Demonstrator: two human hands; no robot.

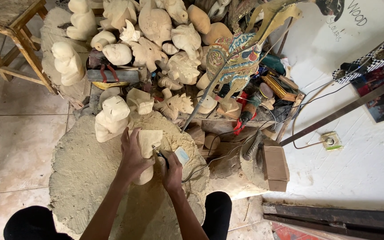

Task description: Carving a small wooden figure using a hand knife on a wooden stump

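As it stands upright on the sawdust mound (85, 178) at frame centre, the carving (146, 153) looks pale, stiff and light, its fine edges judged brittle; best gripped round the thick body. The left hand (132, 160) is clenched round it at 9 o'clock. The right hand (173, 171), at 3 o'clock, grasps a dark tool (161, 155) touching the wood. Unpainted figures (152, 40) crowd 12 o'clock.

Pale cream wood on the carving (146, 151) and the heaped figures (156, 40). Many-coloured painted patterning across the horse figure (236, 60). Black-and-white checks along the cloth (372, 62). Beige tiles (18, 133). White wall (361, 151).
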